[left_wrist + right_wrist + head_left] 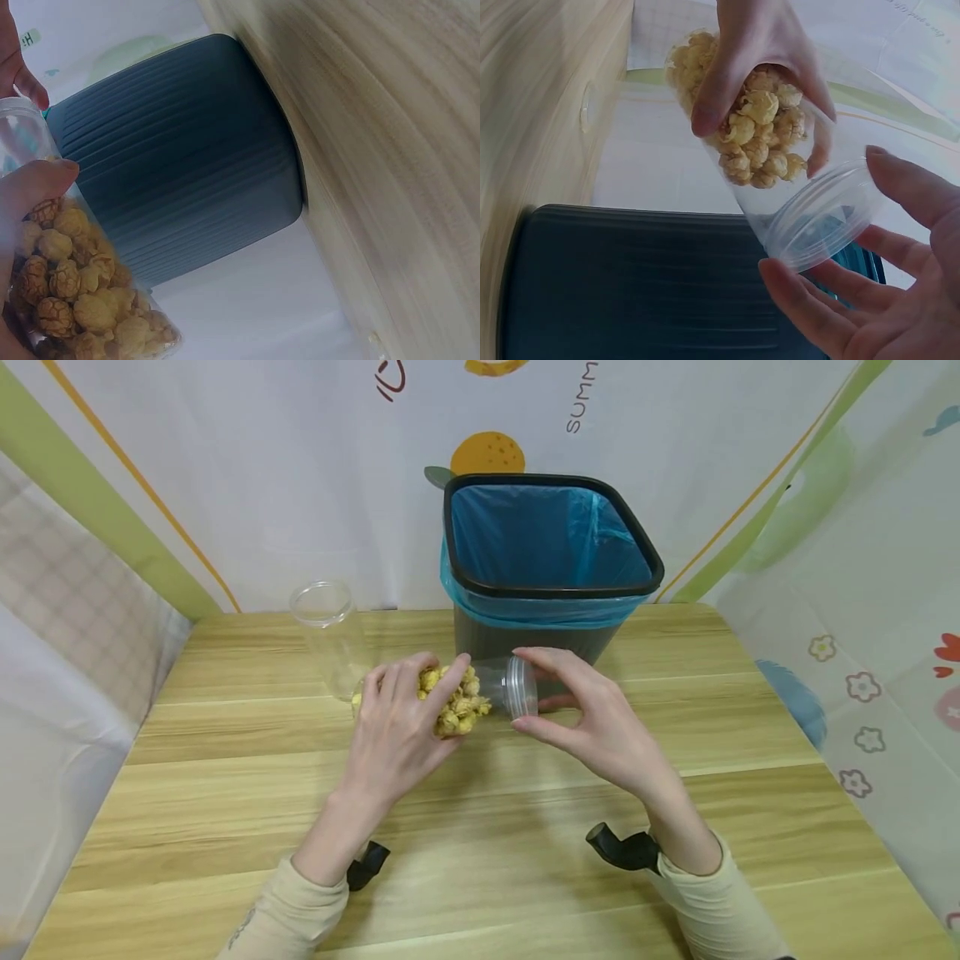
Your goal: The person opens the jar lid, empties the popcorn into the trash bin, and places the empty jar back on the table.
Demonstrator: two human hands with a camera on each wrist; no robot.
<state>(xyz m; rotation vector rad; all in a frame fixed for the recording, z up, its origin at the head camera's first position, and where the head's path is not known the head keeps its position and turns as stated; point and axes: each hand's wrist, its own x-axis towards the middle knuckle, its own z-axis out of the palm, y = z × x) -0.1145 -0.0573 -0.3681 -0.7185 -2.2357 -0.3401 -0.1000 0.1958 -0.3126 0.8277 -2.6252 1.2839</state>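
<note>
My left hand grips a see-through plastic jar partly filled with popcorn. The jar lies on its side in the air above the table, its mouth end toward the right. Around the ridged, see-through lid at that end, the thumb and fingers of my right hand are curled, touching its edge on opposite sides. In the right wrist view the popcorn sits back from the lid, and the left thumb and fingers wrap the jar's middle.
A dark bin with a blue liner stands just behind the jar, at the table's back edge. Left of it a second see-through jar stands upright, without a lid. Printed curtains hang around the wooden table.
</note>
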